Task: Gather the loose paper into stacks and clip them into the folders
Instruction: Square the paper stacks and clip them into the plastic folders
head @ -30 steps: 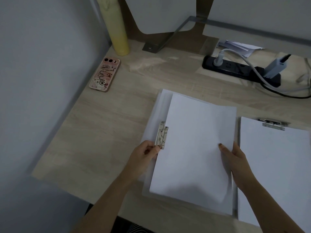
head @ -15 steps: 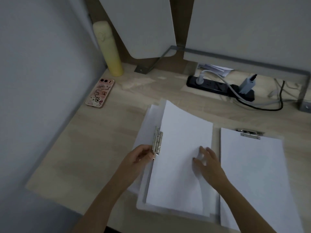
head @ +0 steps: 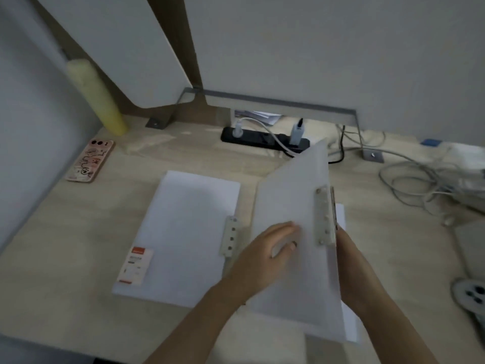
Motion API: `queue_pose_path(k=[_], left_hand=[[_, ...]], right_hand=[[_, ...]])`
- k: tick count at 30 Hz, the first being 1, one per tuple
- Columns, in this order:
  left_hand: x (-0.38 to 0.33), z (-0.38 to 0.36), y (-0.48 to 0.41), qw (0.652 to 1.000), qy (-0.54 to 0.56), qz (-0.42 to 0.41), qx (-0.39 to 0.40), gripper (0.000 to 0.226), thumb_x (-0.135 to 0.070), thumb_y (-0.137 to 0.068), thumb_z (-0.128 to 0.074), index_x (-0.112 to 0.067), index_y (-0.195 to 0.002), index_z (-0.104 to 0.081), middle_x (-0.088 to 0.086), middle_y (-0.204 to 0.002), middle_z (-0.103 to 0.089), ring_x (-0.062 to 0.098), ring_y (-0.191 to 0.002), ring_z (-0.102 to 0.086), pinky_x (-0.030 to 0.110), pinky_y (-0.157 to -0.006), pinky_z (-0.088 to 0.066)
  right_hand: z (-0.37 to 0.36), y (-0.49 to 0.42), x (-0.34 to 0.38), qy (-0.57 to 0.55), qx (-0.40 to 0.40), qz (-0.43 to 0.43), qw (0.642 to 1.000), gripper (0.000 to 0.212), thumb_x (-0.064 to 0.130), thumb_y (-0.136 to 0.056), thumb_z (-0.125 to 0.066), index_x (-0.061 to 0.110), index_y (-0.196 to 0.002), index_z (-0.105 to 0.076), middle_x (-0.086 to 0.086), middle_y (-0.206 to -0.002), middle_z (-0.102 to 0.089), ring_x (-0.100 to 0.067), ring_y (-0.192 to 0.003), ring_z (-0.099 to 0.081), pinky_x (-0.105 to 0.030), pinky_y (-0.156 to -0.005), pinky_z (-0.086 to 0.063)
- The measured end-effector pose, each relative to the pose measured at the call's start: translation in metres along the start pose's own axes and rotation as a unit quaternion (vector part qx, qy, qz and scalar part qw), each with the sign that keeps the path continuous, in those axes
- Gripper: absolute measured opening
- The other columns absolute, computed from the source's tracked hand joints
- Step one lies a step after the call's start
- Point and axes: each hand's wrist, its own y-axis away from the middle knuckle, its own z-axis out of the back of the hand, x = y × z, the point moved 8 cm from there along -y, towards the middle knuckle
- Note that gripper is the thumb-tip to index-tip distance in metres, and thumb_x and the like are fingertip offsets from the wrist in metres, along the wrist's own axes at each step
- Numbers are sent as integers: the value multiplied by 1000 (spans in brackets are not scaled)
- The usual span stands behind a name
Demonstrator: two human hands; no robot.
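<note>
Because the second folder [head: 291, 211] stands tilted up at 3 o'clock, its paper [head: 341, 216] could slide out if the clip [head: 324, 216] is not biting. Left hand [head: 270, 248] lies straight-fingered against it; right hand [head: 351, 258] has its fingers hidden, so its grip is unclear. First folder [head: 183, 232], open 0.5 s ago, lies shut at 9 o'clock.

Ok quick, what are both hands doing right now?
Left hand: open, fingers flat on the raised translucent white plastic folder.
Right hand: cannot tell, fingers hidden behind that folder.
</note>
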Motion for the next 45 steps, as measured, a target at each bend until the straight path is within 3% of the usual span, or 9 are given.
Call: queue_pose_path(k=[8,12,15,17,21,24,29,39,45], left_hand=[[89,-44,-6,953,-146,254,-81,71,-31,-92,-50,-13,-148,-9,6,-157,-8,23,-145,-11,34,-115,-18],[110,-41,1,930,-24,327,-163,68,-24,-87,-58,-8,-144,-24,13,-147,-33,29,-132,-38,38,-107,-37],[125,-36,4,914,72,367,-159,58,-31,-85,-60,-6,-133,-41,12,-122,-57,26,-100,-60,38,-75,-54],[125,-38,8,912,102,374,-133,67,-38,-85,-61,-7,-139,-34,9,-129,-52,25,-106,-58,27,-66,-49],[112,-24,11,931,71,316,-170,48,-46,-80,-64,-15,-114,-47,3,-113,-59,21,-97,-61,34,-85,-50],[99,-6,7,948,85,263,-160,26,-41,-84,-61,-24,-97,-47,-1,-97,-63,13,-80,-62,26,-68,-48],[90,59,6,965,52,188,-176,15,-35,-88,-57,-23,-88,-48,-1,-67,-57,14,-58,-55,14,-48,-43],[183,209,80,925,-111,265,-247,37,-54,-86,-46,-19,-93,-54,-5,-77,-58,19,-72,-58,28,-60,-41],[213,214,84,929,-123,240,-253,48,-28,-89,-57,-11,-133,-45,10,-137,-43,26,-128,-40,29,-104,-31]], right_hand=[[140,13,-29,108,-273,-3,956,25,23,-97,-41,10,-96,-62,-9,-84,-63,-18,-66,-60,-29,-64,-44],[169,5,-54,244,-314,-62,915,22,5,-89,-50,-15,-93,-59,-33,-86,-56,-20,-75,-46,-30,-65,-31],[174,-4,-65,287,-329,-99,894,13,9,-87,-51,-1,-82,-57,-15,-91,-51,-24,-80,-45,-31,-73,-32],[172,-7,-65,283,-335,-114,892,4,10,-87,-53,11,-83,-52,-10,-94,-47,-27,-83,-46,-32,-76,-35],[174,-9,-63,229,-347,-138,899,24,4,-86,-52,11,-63,-51,-10,-71,-49,-21,-60,-40,-27,-56,-30],[164,-9,-64,164,-352,-155,908,30,8,-89,-50,11,-59,-47,-6,-54,-49,-19,-55,-35,-25,-54,-25],[116,-27,-61,186,-309,-116,925,22,25,-89,-58,8,-75,-56,-11,-77,-53,-24,-72,-49,-29,-63,-38],[-24,-107,-119,311,-212,-82,923,26,29,-83,-65,5,-76,-58,-19,-97,-58,-27,-84,-53,-29,-66,-38],[-49,-108,-137,309,-253,-64,914,14,8,-83,-63,7,-77,-50,-10,-63,-54,-19,-56,-46,-22,-49,-35]])
